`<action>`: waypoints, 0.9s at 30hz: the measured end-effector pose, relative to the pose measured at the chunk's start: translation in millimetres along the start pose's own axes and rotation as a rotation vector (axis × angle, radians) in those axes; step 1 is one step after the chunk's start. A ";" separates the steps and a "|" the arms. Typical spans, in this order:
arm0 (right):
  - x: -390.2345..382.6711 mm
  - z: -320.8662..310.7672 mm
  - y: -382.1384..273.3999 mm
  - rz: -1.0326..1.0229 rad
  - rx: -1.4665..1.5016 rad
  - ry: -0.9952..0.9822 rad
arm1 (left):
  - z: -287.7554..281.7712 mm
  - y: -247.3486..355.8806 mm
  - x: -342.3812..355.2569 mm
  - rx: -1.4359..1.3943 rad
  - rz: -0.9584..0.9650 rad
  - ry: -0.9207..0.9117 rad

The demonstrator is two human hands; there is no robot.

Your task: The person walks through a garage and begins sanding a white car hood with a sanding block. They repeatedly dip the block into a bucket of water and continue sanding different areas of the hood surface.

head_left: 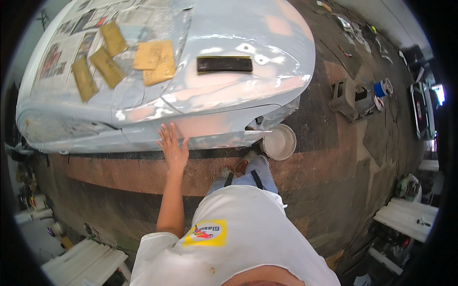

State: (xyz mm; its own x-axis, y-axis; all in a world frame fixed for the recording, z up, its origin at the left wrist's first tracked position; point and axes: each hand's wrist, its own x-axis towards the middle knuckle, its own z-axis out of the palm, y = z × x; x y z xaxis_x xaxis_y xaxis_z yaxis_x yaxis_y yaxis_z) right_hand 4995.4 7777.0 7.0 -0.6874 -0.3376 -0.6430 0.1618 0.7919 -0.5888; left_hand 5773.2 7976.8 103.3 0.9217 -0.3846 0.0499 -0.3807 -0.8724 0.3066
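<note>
My left hand (174, 148) reaches out with its fingers spread and holds nothing. Its fingertips lie against or just over the side of a car body (205, 126) in patchy grey, white and pinkish primer; contact cannot be made out for certain. A dark, long sanding block (224, 65) rests on top of the panel, beyond the hand to the right. Farther left, several tan folded sandpaper sheets (160, 62) lie on the car, some on newspaper masking (62, 62) under plastic film. My right hand is out of view.
A round bucket (279, 142) with pale liquid stands by the car's lower right edge, near my feet. Farther right are a grey plastic step stool (353, 100) and a blue-and-white tub (383, 87). White panels (408, 219) sit at the lower right, others (86, 262) at the lower left.
</note>
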 end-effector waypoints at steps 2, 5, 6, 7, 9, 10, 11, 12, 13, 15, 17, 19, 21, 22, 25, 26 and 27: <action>5.7 -0.3 -4.0 -0.050 -0.013 0.034 | 8.4 -10.2 -18.9 -0.097 -0.041 0.015; 21.9 13.9 -36.9 -0.164 -0.003 0.039 | 19.0 -14.1 -41.6 -0.184 -0.062 0.008; 28.2 20.0 -54.9 -0.211 -0.005 0.030 | 22.1 -14.9 -48.5 -0.217 -0.075 0.003; 33.7 26.6 -74.2 -0.258 -0.004 0.020 | 25.4 -15.4 -53.8 -0.251 -0.086 -0.004; 30.2 60.8 -135.1 -0.366 -0.053 -0.031 | 36.8 -40.1 -71.1 -0.312 -0.143 -0.042; 21.8 71.4 -153.6 -0.358 -0.096 -0.061 | 37.4 -46.4 -73.5 -0.336 -0.146 -0.059; 12.5 82.2 -176.3 -0.361 -0.147 -0.094 | 38.6 -54.8 -79.5 -0.332 -0.177 -0.045; 3.2 88.3 -193.5 -0.425 -0.144 -0.088 | 39.9 -64.2 -89.5 -0.324 -0.214 -0.036; -7.9 96.9 -212.0 -0.495 -0.147 -0.086 | 41.5 -72.9 -99.0 -0.317 -0.262 -0.025; -30.6 115.3 -242.1 -0.657 -0.175 -0.042 | 35.9 -90.7 -117.0 -0.394 -0.376 -0.056; -57.7 149.0 -261.7 -0.848 -0.222 0.016 | 39.0 -118.2 -140.7 -0.498 -0.485 0.017; -59.3 157.2 -336.9 -1.066 -0.280 0.127 | 47.8 -104.2 -164.7 -0.660 -0.670 -0.041; -84.8 198.1 -362.6 -1.169 -0.259 0.004 | 35.0 -106.2 -181.5 -0.804 -0.817 -0.039; -105.9 232.7 -355.5 -1.170 -0.214 -0.159 | 29.2 -106.9 -187.6 -0.897 -0.840 0.006; -224.1 326.0 -298.8 -1.333 -0.422 -0.619 | 19.0 -114.5 -206.5 -1.149 -0.890 0.153; -293.4 349.2 -254.1 -1.276 -0.403 -0.781 | 18.8 -116.6 -208.4 -1.203 -0.838 0.183; -336.7 366.5 -240.5 -1.090 -0.381 -1.037 | 29.8 -102.4 -199.4 -1.292 -0.771 0.189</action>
State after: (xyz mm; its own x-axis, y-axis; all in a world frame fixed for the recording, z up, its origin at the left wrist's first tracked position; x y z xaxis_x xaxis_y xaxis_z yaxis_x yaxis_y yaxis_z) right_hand 5447.5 7513.8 185.7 0.4512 -0.8811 -0.1418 -0.3674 -0.0386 -0.9293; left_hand 5626.1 8133.8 33.6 0.8929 0.1595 -0.4210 0.4172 0.0583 0.9069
